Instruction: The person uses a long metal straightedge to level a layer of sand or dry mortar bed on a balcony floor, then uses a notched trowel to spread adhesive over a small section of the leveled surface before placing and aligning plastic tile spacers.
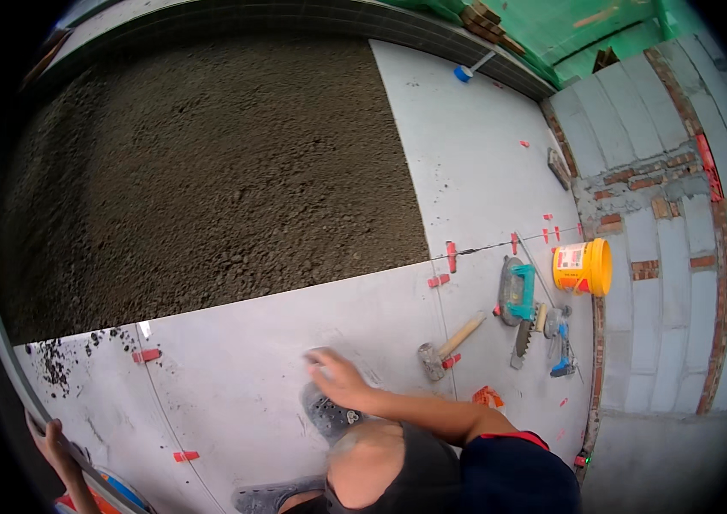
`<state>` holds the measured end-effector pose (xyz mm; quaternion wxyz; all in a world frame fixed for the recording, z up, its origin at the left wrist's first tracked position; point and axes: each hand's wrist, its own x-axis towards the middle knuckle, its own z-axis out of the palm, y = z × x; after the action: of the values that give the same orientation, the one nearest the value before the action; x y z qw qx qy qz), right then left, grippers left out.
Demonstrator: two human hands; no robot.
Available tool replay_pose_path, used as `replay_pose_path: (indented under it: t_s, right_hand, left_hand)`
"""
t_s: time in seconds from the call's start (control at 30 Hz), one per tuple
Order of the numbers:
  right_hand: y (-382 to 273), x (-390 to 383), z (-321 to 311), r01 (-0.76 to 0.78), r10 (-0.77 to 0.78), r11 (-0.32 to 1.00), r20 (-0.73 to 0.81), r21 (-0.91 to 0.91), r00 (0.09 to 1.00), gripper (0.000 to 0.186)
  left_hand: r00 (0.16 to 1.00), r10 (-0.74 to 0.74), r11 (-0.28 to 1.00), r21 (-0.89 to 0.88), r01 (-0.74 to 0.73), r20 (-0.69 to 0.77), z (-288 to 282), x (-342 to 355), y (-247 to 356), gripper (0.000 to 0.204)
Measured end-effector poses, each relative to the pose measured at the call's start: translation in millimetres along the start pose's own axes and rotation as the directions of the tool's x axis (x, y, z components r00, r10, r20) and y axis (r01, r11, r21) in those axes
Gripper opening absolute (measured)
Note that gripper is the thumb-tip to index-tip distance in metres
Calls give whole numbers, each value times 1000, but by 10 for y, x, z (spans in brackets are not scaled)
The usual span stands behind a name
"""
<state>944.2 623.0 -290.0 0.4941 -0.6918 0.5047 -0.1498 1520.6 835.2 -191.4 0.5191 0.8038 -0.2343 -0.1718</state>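
Observation:
At the lower left, my left hand (53, 444) wraps around a long metal straightedge (8, 358) that runs up the left rim of the view. My right hand (338, 377) hovers over the pale floor tiles (252, 343), just above my grey clog (329, 413). Its fingers are partly stretched out and slightly blurred, with nothing visible in them. Beyond the tiles spreads a bed of dark, crumbly mortar (235, 171), bordered by straight tile edges. Red levelling wedges (146, 355) sit along the tile joints.
To the right lie a mallet (445, 349) with a wooden handle, a teal suction lifter (517, 291), a saw-toothed blade (521, 344) and a blue-grey tool (560, 343). A yellow bucket (583, 267) stands by the block wall (663, 308). A blue-headed brush (463, 74) lies farther back.

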Motion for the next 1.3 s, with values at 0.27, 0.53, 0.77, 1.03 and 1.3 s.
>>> replay_pose_path:
  t_s: [0.27,0.53,0.77,1.03,1.3]
  right_hand:
    - [1114,-1167,-293,77,-102,712,6,-698,995,56]
    - [679,724,-357,355,-345,576,174,-737,922,56]
    - [-511,1242,169,397,-484,764,-44,-508,874,38]
    - [-759,328,461,436,-356,825,268,-360,895,27]
    - [-872,46,37,-35,72,985,226,-166,971,27]
  left_hand:
    - [974,-167,959,203,196,-150,211,-387,-965,65]
    - [940,-259,960,47,276,-221,90,-310,-1568,58]
    - [937,-201,905,311,289,-287,253,13,-1400,83]
    - [920,20,572,760,310,-390,223,109,-1265,90]
    - [994,-111,665,743,73,2,2121,81,-908,99]
